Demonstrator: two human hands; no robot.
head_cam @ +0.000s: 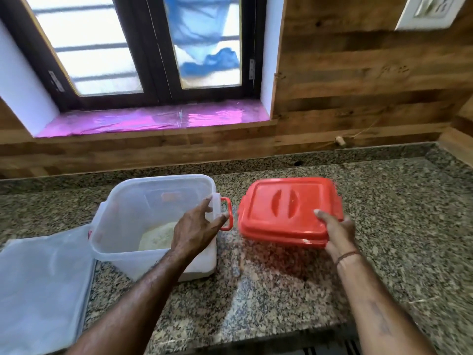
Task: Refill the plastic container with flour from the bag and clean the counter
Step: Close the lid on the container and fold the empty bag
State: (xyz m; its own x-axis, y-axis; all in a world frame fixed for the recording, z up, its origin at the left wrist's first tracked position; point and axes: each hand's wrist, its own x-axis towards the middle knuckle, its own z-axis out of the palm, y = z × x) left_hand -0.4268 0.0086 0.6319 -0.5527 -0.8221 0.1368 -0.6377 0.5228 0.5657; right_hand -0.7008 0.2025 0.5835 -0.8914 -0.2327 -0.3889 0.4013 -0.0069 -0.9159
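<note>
A clear plastic container [133, 213] stands open on the granite counter [256, 298], with a little flour [158, 238] in its bottom. My left hand [197, 226] rests on its right rim by the red latch [227, 213], fingers spread around the rim. To the right, my right hand [337, 234] grips the front right edge of the red lid [284, 211], which is held tilted just above the counter and looks blurred. A translucent plastic bag [38, 290] with white flour lies at the left front, beside the container.
A wood-panelled wall [358, 85] runs behind the counter, with a window and a pink-covered sill [153, 119]. A white switch plate [432, 11] is at the top right. The counter's front edge [256, 342] is near my arms.
</note>
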